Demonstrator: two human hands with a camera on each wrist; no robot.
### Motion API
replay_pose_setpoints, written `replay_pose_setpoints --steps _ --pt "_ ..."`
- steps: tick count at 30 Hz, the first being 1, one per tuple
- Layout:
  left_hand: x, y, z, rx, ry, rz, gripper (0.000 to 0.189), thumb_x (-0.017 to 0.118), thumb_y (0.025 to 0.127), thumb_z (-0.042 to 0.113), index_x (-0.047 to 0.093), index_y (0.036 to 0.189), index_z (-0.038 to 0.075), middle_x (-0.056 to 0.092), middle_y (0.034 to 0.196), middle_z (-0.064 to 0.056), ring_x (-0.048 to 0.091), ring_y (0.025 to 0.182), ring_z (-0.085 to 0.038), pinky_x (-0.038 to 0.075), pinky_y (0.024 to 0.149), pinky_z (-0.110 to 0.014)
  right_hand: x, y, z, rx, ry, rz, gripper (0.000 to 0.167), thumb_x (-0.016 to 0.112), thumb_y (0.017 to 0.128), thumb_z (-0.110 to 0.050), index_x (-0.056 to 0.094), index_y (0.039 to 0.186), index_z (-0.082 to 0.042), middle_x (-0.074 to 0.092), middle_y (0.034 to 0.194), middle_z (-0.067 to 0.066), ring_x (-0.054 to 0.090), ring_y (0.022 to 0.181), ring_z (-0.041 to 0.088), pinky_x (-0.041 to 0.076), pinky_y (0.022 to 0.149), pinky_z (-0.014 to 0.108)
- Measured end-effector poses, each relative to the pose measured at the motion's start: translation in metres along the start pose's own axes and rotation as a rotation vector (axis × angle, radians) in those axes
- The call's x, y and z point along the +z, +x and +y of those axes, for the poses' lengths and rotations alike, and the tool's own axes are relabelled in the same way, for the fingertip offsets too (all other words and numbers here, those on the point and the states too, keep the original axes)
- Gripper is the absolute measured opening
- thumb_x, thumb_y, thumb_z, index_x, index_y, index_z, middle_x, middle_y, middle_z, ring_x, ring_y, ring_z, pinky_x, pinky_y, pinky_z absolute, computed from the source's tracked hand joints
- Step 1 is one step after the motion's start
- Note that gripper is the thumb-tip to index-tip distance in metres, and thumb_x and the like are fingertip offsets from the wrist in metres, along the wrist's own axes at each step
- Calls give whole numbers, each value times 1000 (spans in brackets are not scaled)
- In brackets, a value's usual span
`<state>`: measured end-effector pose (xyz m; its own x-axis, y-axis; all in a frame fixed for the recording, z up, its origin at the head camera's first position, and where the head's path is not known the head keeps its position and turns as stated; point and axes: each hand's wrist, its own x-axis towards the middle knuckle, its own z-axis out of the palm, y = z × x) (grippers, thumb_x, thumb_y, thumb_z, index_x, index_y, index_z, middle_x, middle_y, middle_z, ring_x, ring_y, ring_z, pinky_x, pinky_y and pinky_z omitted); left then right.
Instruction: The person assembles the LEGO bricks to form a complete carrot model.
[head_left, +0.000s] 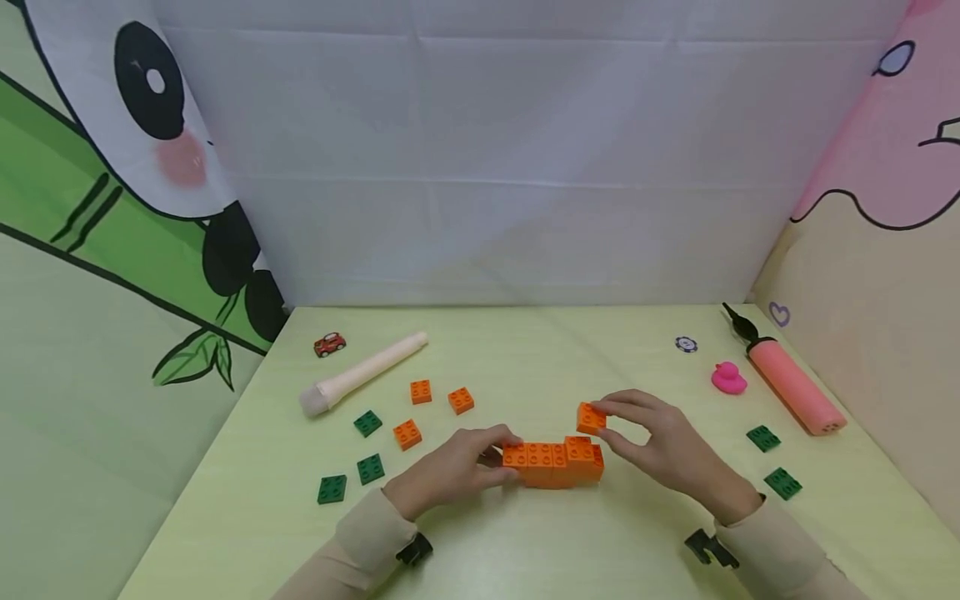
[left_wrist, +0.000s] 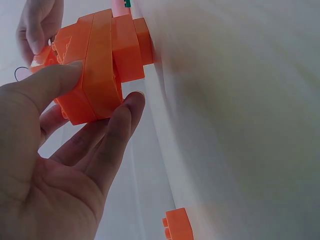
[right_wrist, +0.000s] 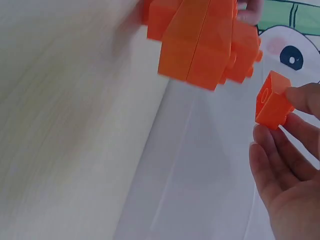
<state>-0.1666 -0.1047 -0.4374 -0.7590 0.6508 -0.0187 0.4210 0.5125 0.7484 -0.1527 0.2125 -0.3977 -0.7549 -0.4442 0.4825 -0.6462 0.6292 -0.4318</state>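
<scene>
An assembly of joined orange toy bricks (head_left: pixel 551 467) stands on the table in front of the person, with one brick on top toward its right. The left hand (head_left: pixel 468 467) grips its left end, thumb on the near side and fingers behind, as the left wrist view shows. In the right hand (head_left: pixel 663 442) a single orange brick (head_left: pixel 591 418) is pinched between thumb and fingertips. That brick is held just above and behind the assembly's right end; in the right wrist view the loose brick (right_wrist: pixel 274 100) is apart from it, its hollow underside showing.
Orange bricks (head_left: pixel 407 434) and green bricks (head_left: pixel 371 468) lie at left, with more green bricks (head_left: pixel 763 438) at right. A pale tube (head_left: pixel 367 371) and toy car (head_left: pixel 329 344) are back left. Back right are a pink pump (head_left: pixel 797 385), rubber duck (head_left: pixel 728 378) and round chip (head_left: pixel 686 344).
</scene>
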Motion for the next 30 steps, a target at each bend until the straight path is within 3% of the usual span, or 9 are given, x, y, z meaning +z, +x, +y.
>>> replay_pose_setpoints --steps 5,10,23,30 --pt "1 2 2 0 -1 -8 30 68 95 35 62 123 27 67 120 9 63 101 -4 53 88 -25 15 5 -17 -64 115 -69 38 80 85 -10 72 121 -16 66 117 -6 65 106 16 58 84 31" --pt "1 2 2 8 10 -8 30 68 96 35 61 124 27 66 121 9 63 100 -4 53 88 -24 24 6 -21 -54 165 -136 36 78 87 -12 72 122 -16 66 117 -6 64 104 13 58 79 25" --pt "0 0 1 12 10 9 32 68 96 36 61 126 29 66 119 11 64 100 -2 53 88 -24 32 5 -20 -44 118 -199 32 74 92 -20 72 124 -16 65 119 -5 63 107 14 56 89 31" --pt "1 1 0 12 8 10 32 68 95 37 61 126 29 66 119 12 63 100 -2 53 88 -24 34 4 -19 -22 151 -220 30 74 92 -19 72 122 -17 64 119 -8 62 109 12 55 91 32"
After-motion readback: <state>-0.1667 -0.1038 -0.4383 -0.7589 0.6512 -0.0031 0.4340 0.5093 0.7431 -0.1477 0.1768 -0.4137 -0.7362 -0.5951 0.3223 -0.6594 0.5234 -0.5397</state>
